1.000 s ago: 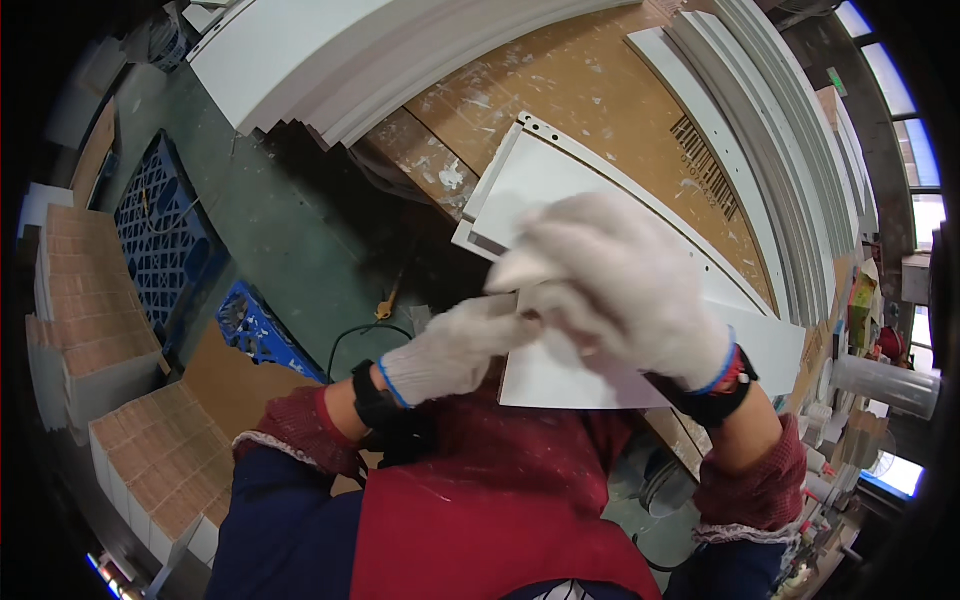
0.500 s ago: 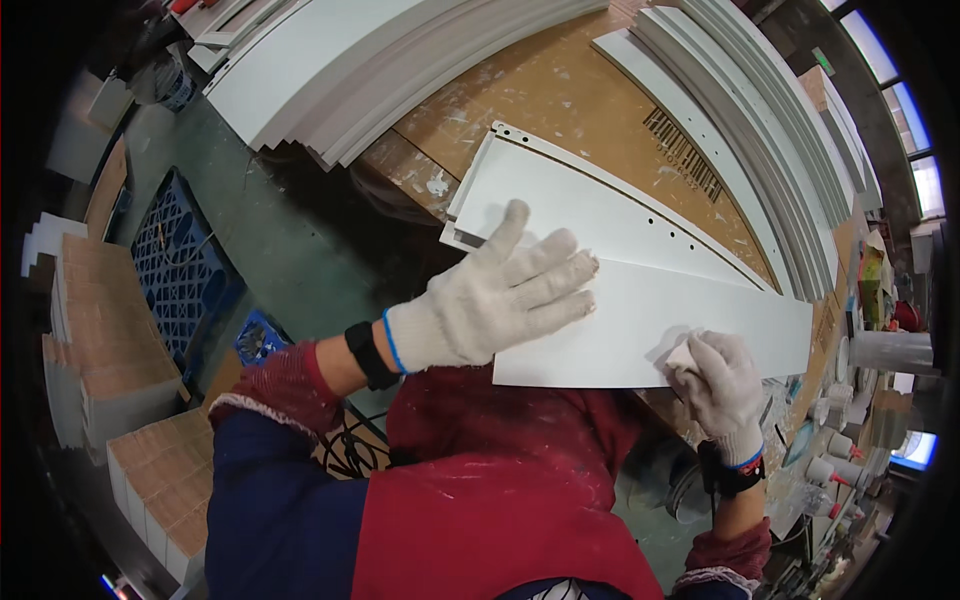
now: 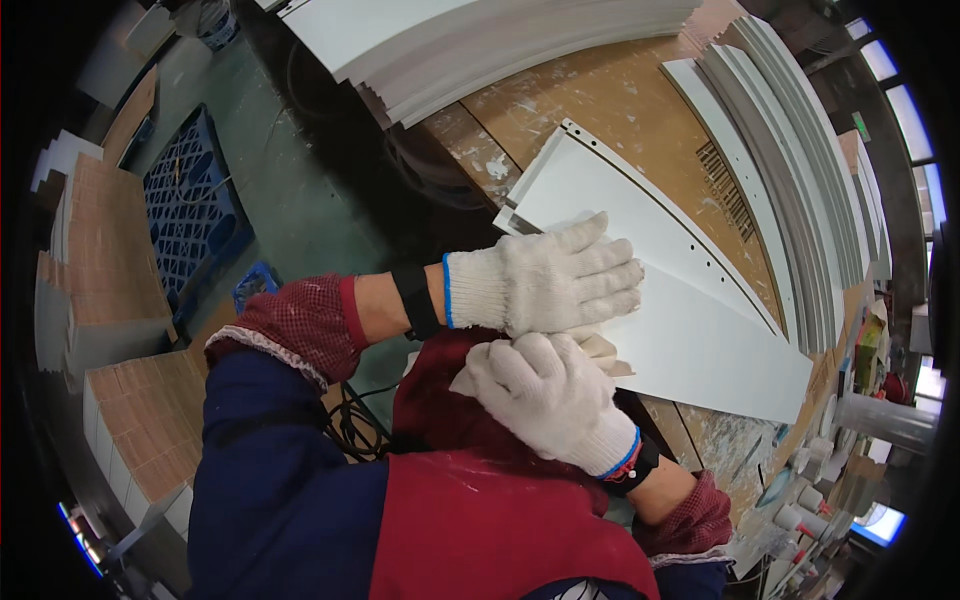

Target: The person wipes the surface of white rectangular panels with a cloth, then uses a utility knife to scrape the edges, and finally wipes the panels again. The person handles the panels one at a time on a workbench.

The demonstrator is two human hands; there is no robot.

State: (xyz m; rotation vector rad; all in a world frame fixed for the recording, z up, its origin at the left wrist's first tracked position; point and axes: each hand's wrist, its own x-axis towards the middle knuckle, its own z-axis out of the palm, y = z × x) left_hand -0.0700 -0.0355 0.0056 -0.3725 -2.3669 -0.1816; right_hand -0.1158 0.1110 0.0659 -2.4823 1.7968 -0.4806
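Note:
A smooth white panel (image 3: pixel 715 345) lies over another white board (image 3: pixel 590 180), which has a grooved edge with small dark holes. My left hand (image 3: pixel 570 280), in a white knit glove with a blue cuff, rests flat on the white surface with its fingers stretched out. Just nearer to me, my right hand (image 3: pixel 545 395), gloved alike, is closed at the panel's near left edge. A pale cloth (image 3: pixel 464 382) pokes out of its grip; most of it is hidden by the fingers.
The boards lie on a brown worktable (image 3: pixel 560 85) spotted with white. Stacked white panels (image 3: pixel 480 60) stand at the far side, and more strips (image 3: pixel 790 180) at the right. Bottles (image 3: pixel 795 518) clutter the right end. A blue pallet (image 3: pixel 195 200) lies on the floor at left, near stacked boards (image 3: pixel 145 420).
My right hand has swept left along the panel with the cloth, from its right part to the near left edge beside my left hand. My left hand lies flatter, and the view has shifted.

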